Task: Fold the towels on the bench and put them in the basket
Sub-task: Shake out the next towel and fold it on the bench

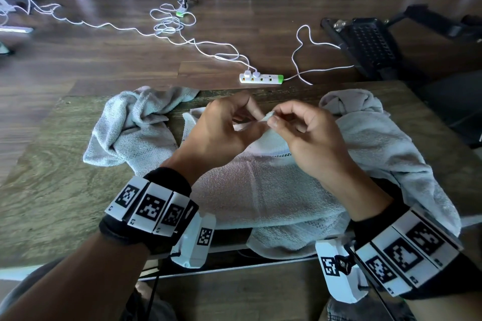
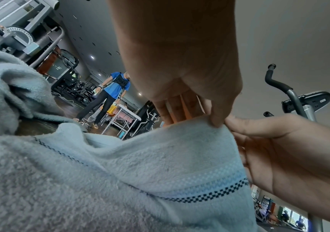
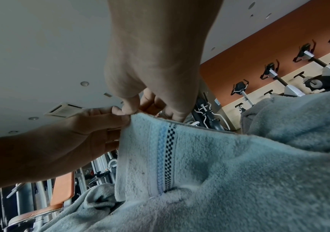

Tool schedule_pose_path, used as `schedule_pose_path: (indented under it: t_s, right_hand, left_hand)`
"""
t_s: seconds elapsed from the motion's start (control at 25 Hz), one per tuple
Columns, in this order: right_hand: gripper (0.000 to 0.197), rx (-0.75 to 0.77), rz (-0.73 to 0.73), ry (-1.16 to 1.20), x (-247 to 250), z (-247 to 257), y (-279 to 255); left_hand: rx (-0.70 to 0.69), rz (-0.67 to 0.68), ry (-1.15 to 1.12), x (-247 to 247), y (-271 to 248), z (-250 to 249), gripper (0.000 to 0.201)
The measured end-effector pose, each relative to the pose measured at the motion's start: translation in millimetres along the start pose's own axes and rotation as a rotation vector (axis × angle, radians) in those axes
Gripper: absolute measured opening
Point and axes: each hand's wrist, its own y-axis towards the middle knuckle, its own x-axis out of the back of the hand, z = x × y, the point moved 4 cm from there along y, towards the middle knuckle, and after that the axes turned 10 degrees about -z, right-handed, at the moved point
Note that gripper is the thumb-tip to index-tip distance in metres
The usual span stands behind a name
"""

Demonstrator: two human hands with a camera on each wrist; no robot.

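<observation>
Both of your hands met at one corner of the middle towel [image 1: 260, 190], which lay spread on the counter [image 1: 52, 190]: your left hand [image 1: 221, 133] and your right hand [image 1: 307, 138] each had a closed grip pinching that banded hem, lifted just off the cloth. With both pinches so close together, the rest could have sagged and twisted when raised, leaving a crooked fold. Two more crumpled towels, one at the left [image 1: 130, 128] and one at the right [image 1: 378, 138], touched it and might have dragged along. No basket was visible.
</observation>
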Motion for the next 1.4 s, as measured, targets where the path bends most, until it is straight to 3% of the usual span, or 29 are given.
schedule_pose_path:
  t_s: [0.2, 0.36, 0.68, 0.76, 0.8, 0.92, 1.04, 1.08, 1.2, 1.28, 1.4]
  right_hand:
    - [0.009, 0.129, 0.008, 0.032, 8.9, 9.7, -2.0]
    - [0.009, 0.169, -0.049, 0.098, 29.4, 15.4, -0.6]
    - [0.009, 0.127, -0.446, 0.172, 71.2, 3.5, 10.3]
    - [0.006, 0.097, -0.508, 0.165, 76.6, 0.5, 9.8]
    - [0.006, 0.078, -0.528, 0.169, 77.6, -0.1, 8.8]
    - [0.007, 0.053, -0.559, 0.189, 81.5, 1.5, 4.5]
    - [0.009, 0.050, -0.570, 0.170, 88.3, 0.9, 0.1]
    - [0.009, 0.044, -0.575, 0.166, 90.5, -0.4, -1.1]
    - [0.008, 0.025, -0.568, 0.141, 94.4, -5.4, -3.6]
    - [0.008, 0.026, -0.548, 0.147, 95.2, -6.3, -5.7]
    - [0.007, 0.032, -0.503, 0.106, 101.4, -3.5, -8.6]
  left_hand:
    - [0.001, 0.074, 0.029, 10.4, -5.9, 4.3, 0.014]
    - [0.033, 0.052, 0.247, 24.9, -17.7, 18.7, 0.018]
    - [0.082, 0.124, 0.592, 88.8, -28.4, 7.1, 0.012]
    - [0.104, 0.090, 0.627, 109.3, -37.4, 1.1, 0.009]
    - [0.114, 0.060, 0.629, 119.6, -40.6, -3.4, 0.008]
    - [0.138, 0.007, 0.620, 139.9, -45.6, -16.4, 0.028]
    - [0.111, 0.047, 0.568, 146.0, -51.8, -30.6, 0.037]
    - [0.103, 0.068, 0.546, 146.0, -54.3, -35.1, 0.036]
    - [0.118, 0.048, 0.468, 148.8, -59.8, -43.6, 0.009]
    - [0.129, -0.008, 0.437, 153.2, -62.6, -43.6, 0.021]
    - [0.143, -0.041, 0.386, 155.6, -67.0, -48.4, 0.018]
